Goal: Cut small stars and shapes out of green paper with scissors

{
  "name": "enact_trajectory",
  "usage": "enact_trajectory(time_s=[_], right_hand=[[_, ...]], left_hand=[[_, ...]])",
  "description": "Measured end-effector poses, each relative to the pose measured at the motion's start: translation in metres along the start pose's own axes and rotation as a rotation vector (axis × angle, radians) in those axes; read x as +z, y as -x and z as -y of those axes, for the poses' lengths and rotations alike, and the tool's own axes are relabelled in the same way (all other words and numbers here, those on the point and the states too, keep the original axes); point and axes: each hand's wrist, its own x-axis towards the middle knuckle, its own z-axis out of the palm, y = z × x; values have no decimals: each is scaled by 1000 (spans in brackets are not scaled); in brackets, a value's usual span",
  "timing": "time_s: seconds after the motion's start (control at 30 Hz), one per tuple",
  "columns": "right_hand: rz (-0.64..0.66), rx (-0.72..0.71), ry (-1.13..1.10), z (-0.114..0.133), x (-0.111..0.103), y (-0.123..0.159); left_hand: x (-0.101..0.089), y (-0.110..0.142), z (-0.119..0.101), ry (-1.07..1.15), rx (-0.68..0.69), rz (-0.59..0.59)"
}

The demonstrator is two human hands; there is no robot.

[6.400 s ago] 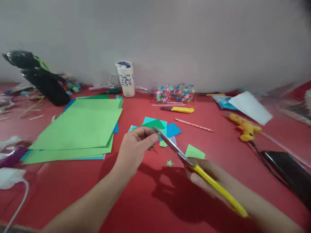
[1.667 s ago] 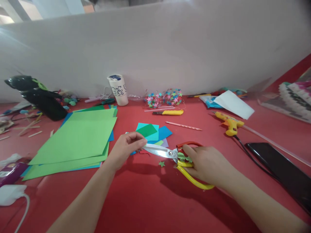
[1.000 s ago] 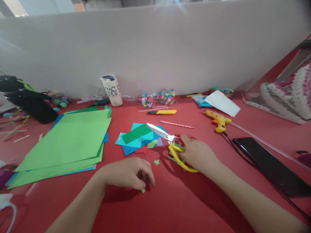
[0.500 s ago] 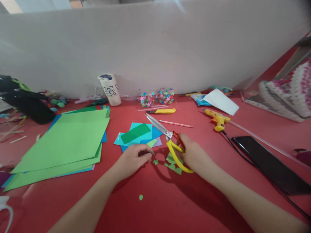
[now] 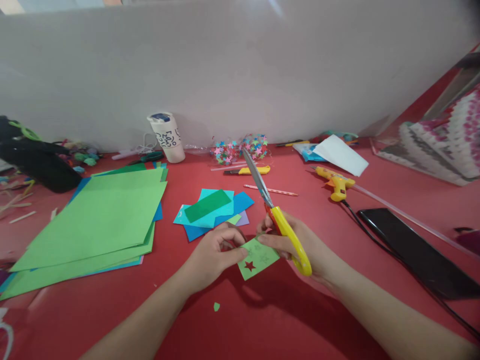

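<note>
across the red table (image 5: 228, 342), a stack of big green sheets (image 5: 101, 215) can be seen on the left. next size down, the scissors (image 5: 279, 218) are held in the right hand (image 5: 315, 250), blades together and pointed up and away; probably stiff and weighty, so best gripped by the handles. the green card (image 5: 261, 266) is held between both hands, seemingly just above the table: one corner is pinched by the left hand (image 5: 215, 255), the top edge is touched by the right hand's thumb, fingers behind can't be made out. it'd be guessed as light and bendy, so a soft pinch on the plain edges is advised, clear of the star-shaped hole (image 5: 249, 266), where tearing seems likeliest. tiniest of all, a green scrap (image 5: 216, 306) is seen lying nearby.
</note>
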Motion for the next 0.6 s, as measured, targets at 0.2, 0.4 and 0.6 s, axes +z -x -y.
enact_trajectory(time_s=[0.2, 0.4, 0.6], right_hand=[[9, -1, -59, -3, 0, -2], [-5, -20, -41, -4, 0, 0], [-4, -26, 24, -1, 5, 2]], left_hand=[[-2, -3, 5, 383, -163, -143], [-2, -1, 1, 348, -196, -3], [-3, 2, 0, 172, -246, 85]])
